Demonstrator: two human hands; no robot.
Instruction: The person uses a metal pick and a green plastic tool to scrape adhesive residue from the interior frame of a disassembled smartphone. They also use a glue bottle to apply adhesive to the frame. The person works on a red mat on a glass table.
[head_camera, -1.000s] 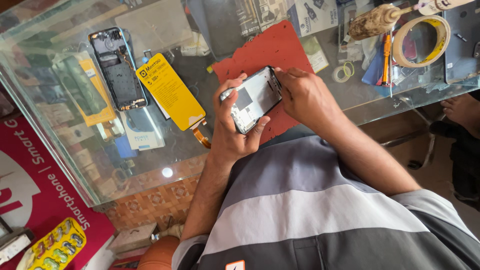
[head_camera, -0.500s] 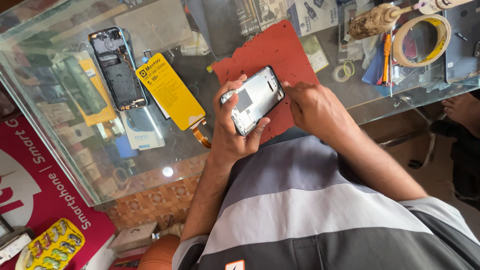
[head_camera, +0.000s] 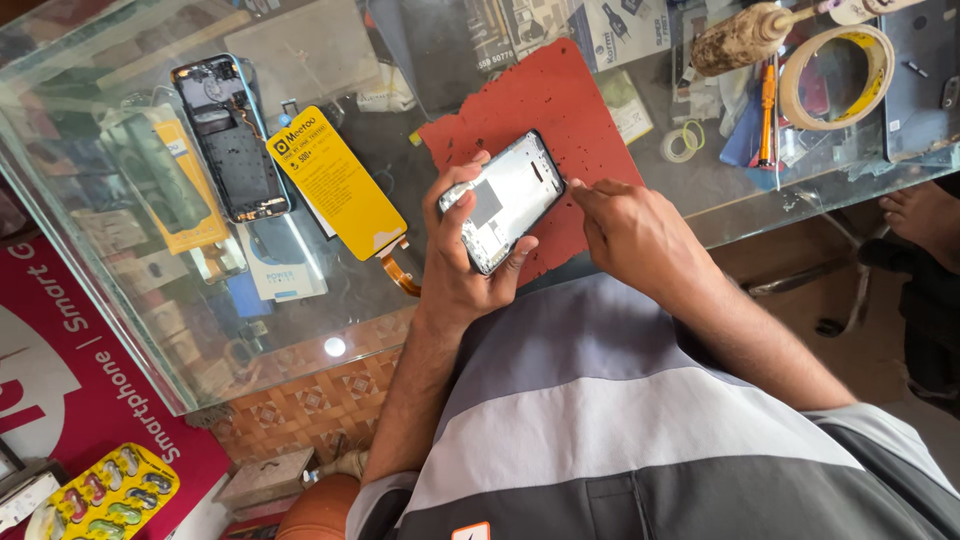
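My left hand (head_camera: 455, 265) grips a silver phone frame (head_camera: 512, 198) from below, holding it tilted above a red work mat (head_camera: 545, 110). The frame's inner side faces up, with a grey patch near its lower end. My right hand (head_camera: 632, 235) is at the frame's right edge, its forefinger and thumb pinched together against that edge. Whether something small sits between those fingertips is hidden.
On the glass counter (head_camera: 120, 330) lie an opened phone body (head_camera: 230, 140), a yellow battery (head_camera: 335, 180) with an orange flex cable, a roll of tape (head_camera: 835, 75), an orange screwdriver (head_camera: 767, 105) and a dirty brush (head_camera: 745, 35). A person's foot (head_camera: 925, 215) shows at the right.
My right hand's fingertips have slid from the frame's upper corner to its right edge. My left hand keeps the frame in nearly the same place.
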